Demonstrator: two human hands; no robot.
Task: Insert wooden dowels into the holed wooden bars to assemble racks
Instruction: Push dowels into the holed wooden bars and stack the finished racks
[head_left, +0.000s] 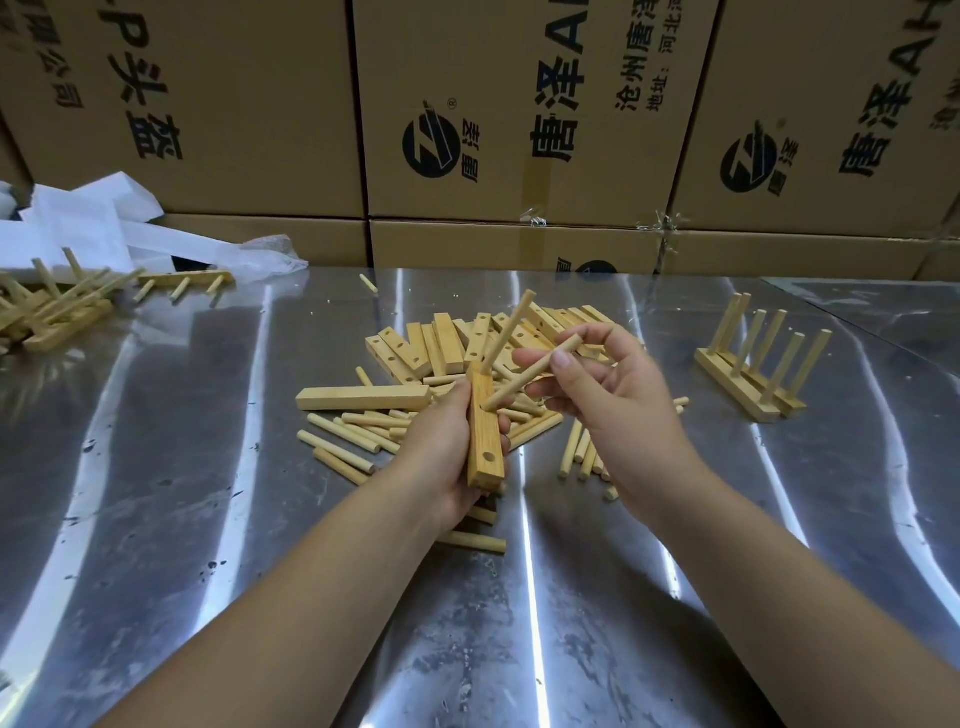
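**At a steel bench, a second dowel meets the bar**

Over the middle of a metal table, the left hand grips a holed wooden bar, fingers curled round its sides and its length pointing away from the person. One dowel already stands in the bar's far hole, leaning slightly right. The right hand pinches a second dowel between thumb and fingertips, with its lower end at the bar's middle hole (how deep it sits cannot be told). The hole at the near end is empty.

Just behind the hands lies a heap of spare bars, several showing drilled holes, and loose dowels are scattered beside and beneath both wrists.

Well off to the right, finished racks stand on the table with their dowels upright. At the far left edge more assembled racks lie jumbled on their sides, next to crumpled white wrapping. Printed cardboard boxes are stacked along the back of the table.
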